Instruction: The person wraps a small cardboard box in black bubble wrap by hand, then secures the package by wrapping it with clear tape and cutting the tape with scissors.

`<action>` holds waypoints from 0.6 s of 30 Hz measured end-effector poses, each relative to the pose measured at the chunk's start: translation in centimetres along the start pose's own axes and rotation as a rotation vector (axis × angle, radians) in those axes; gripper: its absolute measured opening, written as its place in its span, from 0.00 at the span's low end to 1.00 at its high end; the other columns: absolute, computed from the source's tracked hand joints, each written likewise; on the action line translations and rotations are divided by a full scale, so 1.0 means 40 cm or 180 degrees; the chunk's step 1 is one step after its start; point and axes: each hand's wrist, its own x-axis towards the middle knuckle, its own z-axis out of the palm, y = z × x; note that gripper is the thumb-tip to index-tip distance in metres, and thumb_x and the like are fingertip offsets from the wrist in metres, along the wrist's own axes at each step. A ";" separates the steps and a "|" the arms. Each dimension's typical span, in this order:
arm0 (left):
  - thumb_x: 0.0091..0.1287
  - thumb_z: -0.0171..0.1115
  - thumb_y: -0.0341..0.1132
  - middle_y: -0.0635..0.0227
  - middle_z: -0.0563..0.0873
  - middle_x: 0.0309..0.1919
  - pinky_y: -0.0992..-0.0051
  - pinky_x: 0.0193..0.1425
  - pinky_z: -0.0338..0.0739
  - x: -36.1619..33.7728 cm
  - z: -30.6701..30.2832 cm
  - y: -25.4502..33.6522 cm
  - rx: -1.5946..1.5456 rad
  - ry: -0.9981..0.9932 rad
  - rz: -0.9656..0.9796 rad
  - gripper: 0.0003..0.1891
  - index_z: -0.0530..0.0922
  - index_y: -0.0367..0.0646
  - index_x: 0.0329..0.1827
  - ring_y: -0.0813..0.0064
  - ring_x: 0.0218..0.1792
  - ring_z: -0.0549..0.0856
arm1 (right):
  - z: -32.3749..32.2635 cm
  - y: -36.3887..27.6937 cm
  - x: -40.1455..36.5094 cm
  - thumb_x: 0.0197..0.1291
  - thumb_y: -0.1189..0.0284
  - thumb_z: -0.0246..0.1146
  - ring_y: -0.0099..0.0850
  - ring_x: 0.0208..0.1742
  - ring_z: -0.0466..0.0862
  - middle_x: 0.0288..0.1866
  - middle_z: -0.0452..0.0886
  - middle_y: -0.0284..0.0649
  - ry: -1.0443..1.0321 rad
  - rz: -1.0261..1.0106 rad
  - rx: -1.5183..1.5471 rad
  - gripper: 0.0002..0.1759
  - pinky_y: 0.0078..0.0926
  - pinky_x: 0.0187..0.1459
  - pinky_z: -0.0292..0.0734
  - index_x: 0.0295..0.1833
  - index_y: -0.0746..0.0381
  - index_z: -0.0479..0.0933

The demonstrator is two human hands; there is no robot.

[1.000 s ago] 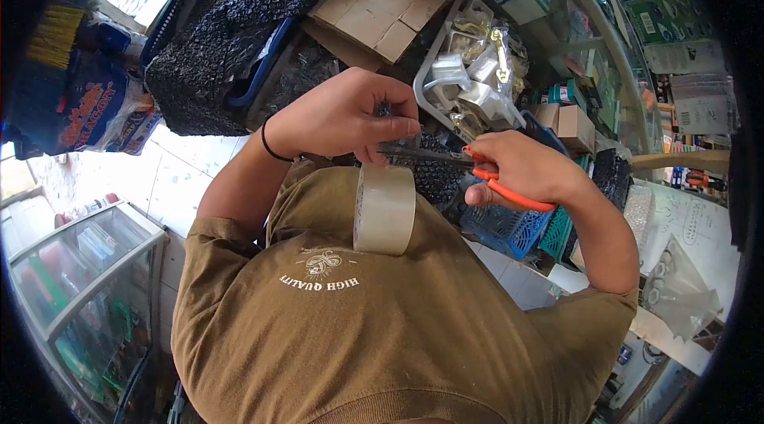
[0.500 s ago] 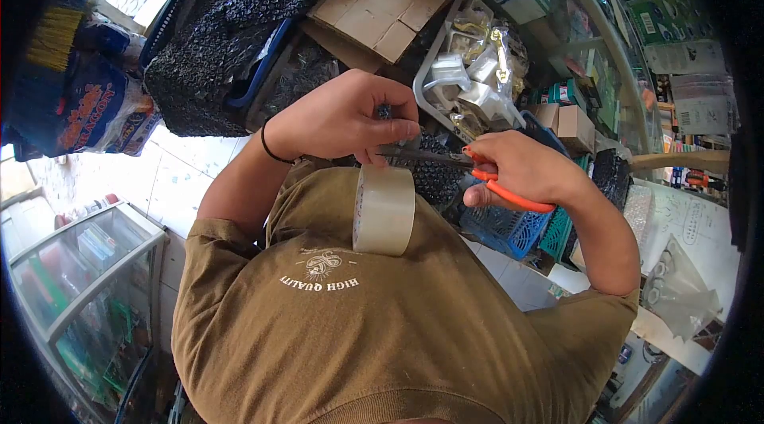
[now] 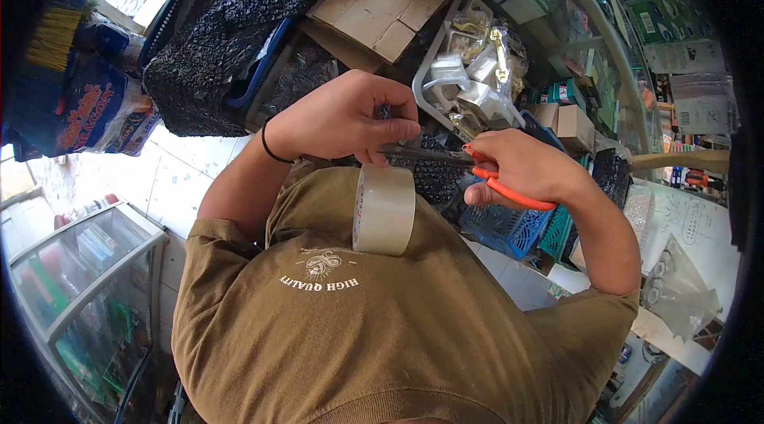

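Observation:
A wide roll of clear packing tape (image 3: 385,213) sits edge-up in front of the brown shirt. My left hand (image 3: 346,117) is closed above it, with fingertips at the roll's upper edge; the exact grip is partly hidden by the fingers. My right hand (image 3: 529,169) holds scissors (image 3: 517,195) with orange handles. Their dark blades point left, just above the tape roll, and reach close to my left fingertips. Whether tape lies between the blades cannot be made out.
A cardboard box (image 3: 378,6) lies ahead, beside a white basket (image 3: 427,97) of bagged metal fittings. Black bubble wrap (image 3: 199,66) covers items at the upper left. A glass cabinet (image 3: 87,273) stands at the left, and blue crates (image 3: 513,229) lie beyond my right hand.

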 end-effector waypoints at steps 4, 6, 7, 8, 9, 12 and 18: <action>0.69 0.59 0.34 0.72 0.79 0.25 0.85 0.25 0.81 0.000 0.001 0.002 -0.0025 0.0005 -0.0029 0.10 0.76 0.34 0.38 0.79 0.27 0.87 | -0.015 -0.019 -0.001 0.46 0.29 0.57 0.52 0.41 0.79 0.35 0.77 0.56 -0.0227 0.0146 -0.0164 0.48 0.42 0.42 0.73 0.37 0.72 0.75; 0.69 0.59 0.34 0.71 0.80 0.25 0.85 0.25 0.81 0.002 0.001 0.000 -0.0005 0.0010 -0.0023 0.10 0.76 0.34 0.38 0.79 0.27 0.87 | -0.018 -0.023 0.000 0.45 0.28 0.57 0.52 0.39 0.78 0.34 0.77 0.56 -0.0315 0.0278 -0.0113 0.48 0.42 0.40 0.73 0.34 0.72 0.74; 0.69 0.59 0.34 0.71 0.80 0.25 0.85 0.25 0.81 0.002 0.001 0.000 -0.0003 0.0009 -0.0021 0.10 0.76 0.34 0.38 0.79 0.27 0.87 | -0.016 -0.020 0.001 0.45 0.28 0.57 0.52 0.39 0.78 0.34 0.77 0.56 -0.0312 0.0280 -0.0113 0.48 0.42 0.40 0.73 0.34 0.72 0.74; 0.69 0.59 0.34 0.71 0.80 0.25 0.85 0.25 0.81 0.002 0.001 -0.001 -0.0011 0.0007 0.0003 0.09 0.76 0.34 0.38 0.78 0.27 0.87 | -0.014 -0.015 0.002 0.45 0.28 0.58 0.52 0.38 0.78 0.33 0.76 0.55 -0.0280 0.0240 -0.0128 0.48 0.42 0.39 0.72 0.33 0.72 0.73; 0.69 0.59 0.34 0.71 0.80 0.25 0.84 0.25 0.81 0.002 0.001 -0.001 -0.0019 0.0006 0.0028 0.09 0.76 0.34 0.38 0.78 0.27 0.87 | -0.012 -0.012 0.003 0.44 0.28 0.58 0.51 0.36 0.78 0.31 0.76 0.55 -0.0249 0.0199 -0.0143 0.48 0.42 0.37 0.72 0.32 0.71 0.73; 0.69 0.59 0.33 0.71 0.81 0.26 0.85 0.25 0.81 0.001 0.001 0.000 -0.0016 0.0003 -0.0008 0.09 0.76 0.34 0.38 0.78 0.27 0.87 | -0.010 -0.014 0.003 0.44 0.29 0.60 0.50 0.32 0.76 0.28 0.75 0.54 -0.0234 0.0229 -0.0102 0.46 0.43 0.34 0.70 0.29 0.70 0.71; 0.69 0.59 0.32 0.71 0.81 0.26 0.85 0.25 0.81 -0.001 0.000 0.002 -0.0019 -0.0006 0.0043 0.08 0.76 0.34 0.38 0.79 0.27 0.87 | -0.011 -0.016 0.003 0.44 0.33 0.63 0.48 0.28 0.75 0.24 0.73 0.52 -0.0194 0.0249 -0.0106 0.43 0.42 0.32 0.68 0.28 0.69 0.71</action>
